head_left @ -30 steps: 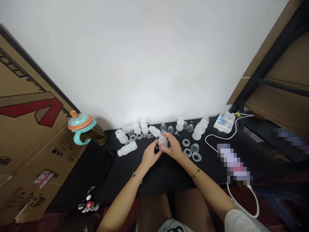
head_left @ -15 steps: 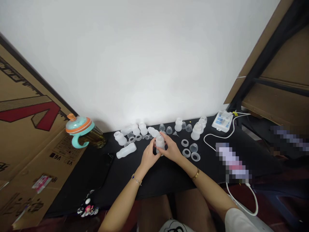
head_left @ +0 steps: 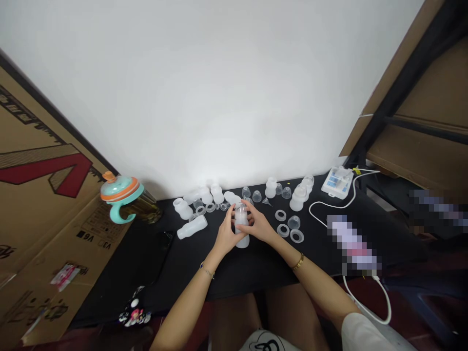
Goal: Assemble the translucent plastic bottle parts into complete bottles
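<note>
A translucent white baby bottle (head_left: 242,240) stands upright between my hands near the middle of the black table. My left hand (head_left: 229,231) wraps its left side, fingers up by the top. From the other side my right hand (head_left: 258,224) grips it, its thumb across the front. Fingers partly cover the bottle's clear upper part. Just behind lies a white bottle (head_left: 231,196). Right of my right hand are ring collars (head_left: 282,230) and a clear dome cap (head_left: 294,223). Another bottle (head_left: 192,227) lies on its side to the left.
More bottles (head_left: 216,193) and rings line the wall at back left; assembled bottles (head_left: 299,197) stand at back right. A teal-lidded jug (head_left: 127,200) is far left beside a cardboard box (head_left: 44,195). A white case (head_left: 337,182), a cable (head_left: 321,203) and a blurred-out object occupy the right.
More of the bottle's lower body now shows below my hands, and my fingers sit around its upper part. The things around it stay where they were.
</note>
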Demonstrator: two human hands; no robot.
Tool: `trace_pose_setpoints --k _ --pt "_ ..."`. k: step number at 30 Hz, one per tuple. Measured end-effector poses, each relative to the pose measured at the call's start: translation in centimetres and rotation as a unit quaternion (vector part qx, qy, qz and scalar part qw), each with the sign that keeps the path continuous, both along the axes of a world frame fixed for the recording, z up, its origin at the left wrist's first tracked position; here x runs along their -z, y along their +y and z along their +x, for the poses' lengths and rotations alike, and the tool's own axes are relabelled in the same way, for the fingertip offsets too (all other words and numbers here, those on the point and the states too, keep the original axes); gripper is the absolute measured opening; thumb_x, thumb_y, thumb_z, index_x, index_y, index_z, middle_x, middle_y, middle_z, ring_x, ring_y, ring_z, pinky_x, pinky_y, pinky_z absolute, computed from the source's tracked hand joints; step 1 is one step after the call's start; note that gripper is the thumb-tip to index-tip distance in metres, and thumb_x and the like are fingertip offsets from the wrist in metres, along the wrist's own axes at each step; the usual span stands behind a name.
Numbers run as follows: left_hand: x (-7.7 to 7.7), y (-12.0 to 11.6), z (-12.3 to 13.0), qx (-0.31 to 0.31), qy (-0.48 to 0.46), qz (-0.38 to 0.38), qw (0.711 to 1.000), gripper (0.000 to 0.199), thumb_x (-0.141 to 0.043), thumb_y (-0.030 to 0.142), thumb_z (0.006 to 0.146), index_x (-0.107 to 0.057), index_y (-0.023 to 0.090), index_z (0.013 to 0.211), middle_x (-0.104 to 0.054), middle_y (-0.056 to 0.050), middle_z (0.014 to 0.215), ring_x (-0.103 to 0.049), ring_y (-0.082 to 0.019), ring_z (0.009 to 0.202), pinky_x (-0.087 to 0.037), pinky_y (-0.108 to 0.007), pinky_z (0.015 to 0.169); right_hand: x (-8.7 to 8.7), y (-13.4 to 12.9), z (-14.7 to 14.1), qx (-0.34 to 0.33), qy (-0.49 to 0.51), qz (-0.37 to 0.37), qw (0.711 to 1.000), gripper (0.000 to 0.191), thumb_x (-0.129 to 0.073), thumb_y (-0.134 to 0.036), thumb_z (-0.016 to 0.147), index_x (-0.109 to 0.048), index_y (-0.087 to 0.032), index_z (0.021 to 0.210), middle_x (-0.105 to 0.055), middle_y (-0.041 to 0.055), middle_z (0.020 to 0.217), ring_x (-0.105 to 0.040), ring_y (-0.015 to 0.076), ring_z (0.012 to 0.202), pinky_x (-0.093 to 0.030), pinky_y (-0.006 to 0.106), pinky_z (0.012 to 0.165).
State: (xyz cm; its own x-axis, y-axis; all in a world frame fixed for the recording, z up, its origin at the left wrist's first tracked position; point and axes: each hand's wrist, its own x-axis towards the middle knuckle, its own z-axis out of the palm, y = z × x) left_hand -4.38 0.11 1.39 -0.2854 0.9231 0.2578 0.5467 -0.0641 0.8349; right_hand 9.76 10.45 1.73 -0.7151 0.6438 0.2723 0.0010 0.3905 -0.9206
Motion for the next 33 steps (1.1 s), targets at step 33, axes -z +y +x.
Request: trace_pose_setpoints --k 33 --pt "0.5 0.2 0.2 -0.027 0.020 -0.049 0.998 0.106 -0.078 0.033 0.072 -0.018 0.027 0.160 -0.075 -0.006 0.105 -0.073 -0.027 0.087 -0.053 -0.033 0.074 -0.7 0.5 0.7 -0.097 -0.072 -0.114 0.986 0.105 -0.086 -0.037 0.071 -0.028 -0.028 0.158 -0.070 -0.0007 0.087 -0.067 0.0161 0.071 -0.054 0.026 0.064"
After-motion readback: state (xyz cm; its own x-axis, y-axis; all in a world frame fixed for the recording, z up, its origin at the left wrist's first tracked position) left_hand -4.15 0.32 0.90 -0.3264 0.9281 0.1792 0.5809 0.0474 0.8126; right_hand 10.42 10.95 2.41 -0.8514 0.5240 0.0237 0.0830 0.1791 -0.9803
